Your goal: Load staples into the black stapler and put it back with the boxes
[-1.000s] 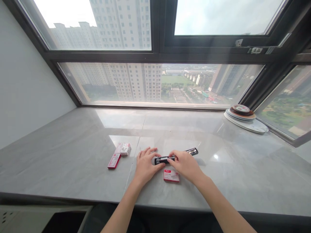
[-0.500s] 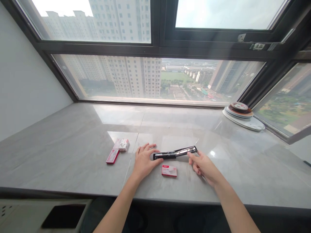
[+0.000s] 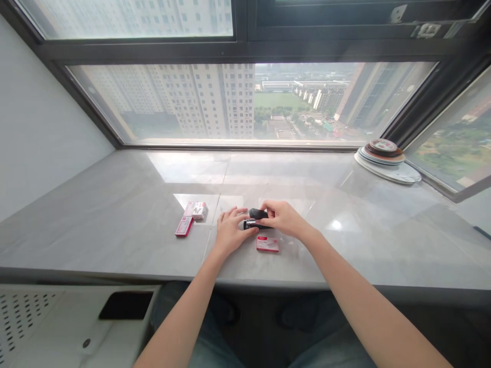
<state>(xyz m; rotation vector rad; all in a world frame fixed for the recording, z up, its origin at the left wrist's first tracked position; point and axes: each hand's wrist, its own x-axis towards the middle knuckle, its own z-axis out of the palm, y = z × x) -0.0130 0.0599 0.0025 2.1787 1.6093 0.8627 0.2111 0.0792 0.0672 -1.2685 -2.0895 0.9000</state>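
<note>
A black stapler [image 3: 251, 224] lies on the grey stone sill, its top arm [image 3: 258, 213] swung back over the base but still apart from it. My left hand [image 3: 230, 232] steadies the left end of the base between thumb and forefinger, the other fingers stretched forward. With thumb and fingertips, my right hand [image 3: 286, 219] pinches the top arm and covers the stapler's right part. Just in front of the stapler lies a small red and white box [image 3: 267, 244].
To the left are a flat red and white box [image 3: 184, 226] and a small white box [image 3: 199, 210]. A stack of plates [image 3: 387, 158] stands at the back right corner by the window. The sill's front edge [image 3: 276, 284] runs beneath my forearms.
My right hand has moved left and folded the stapler's top arm from stretched out to the right back over the base. The left hand stays at the base. The view has tilted down.
</note>
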